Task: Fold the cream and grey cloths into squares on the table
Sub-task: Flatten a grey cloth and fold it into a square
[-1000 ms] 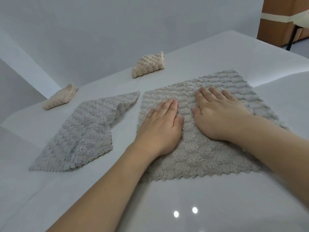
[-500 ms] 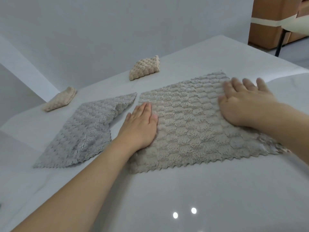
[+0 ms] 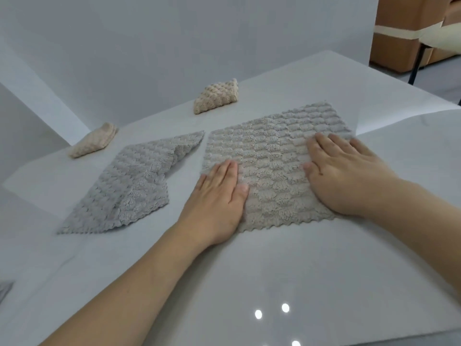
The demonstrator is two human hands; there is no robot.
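Observation:
A beige-grey textured cloth [image 3: 272, 156] lies spread flat on the white table [image 3: 274, 283]. My left hand [image 3: 219, 196] presses palm-down on its near left edge, fingers together. My right hand [image 3: 344, 171] lies flat on its right side, fingers spread a little. To the left lies a lighter grey cloth [image 3: 129, 186], rumpled, with its far corner partly turned over. Two cream cloths sit folded into small bundles at the back: one at the far left [image 3: 93, 143], the other at the far middle [image 3: 217, 96].
A white wall rises just behind the table. At the top right stand a brown cabinet [image 3: 399, 33] and a dark chair leg [image 3: 415, 63] beyond the table's far edge. A grey scrap [image 3: 5, 290] shows at the left border.
Both hands slid outward from the cloth's middle, left hand to the left edge, right hand to the right side. The cloth lies flatter. The right hand has since drawn back slightly toward me.

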